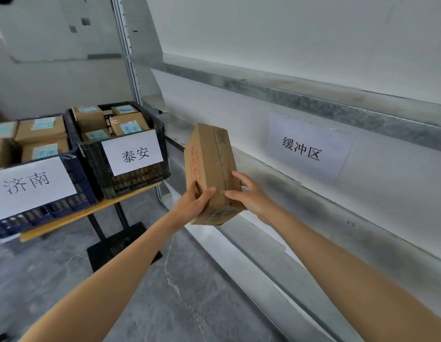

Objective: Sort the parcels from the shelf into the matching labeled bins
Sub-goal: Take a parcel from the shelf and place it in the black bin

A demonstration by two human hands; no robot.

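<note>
A brown cardboard parcel (209, 164) with red print and tape along its seam is held up in front of the metal shelf (313, 213). My left hand (192, 201) grips its lower left edge, thumb on the taped face. My right hand (249, 191) holds its lower right side with fingers spread on the box. To the left stand a black bin (140, 178) with a paper label and a blue bin (66, 206) with another label, both holding several brown parcels.
The bins sit on a yellow-topped table (91, 213) with a black base. A paper sign (305, 146) is taped to the shelf's back wall. The shelf's upper board (288, 95) runs above. Grey floor lies below.
</note>
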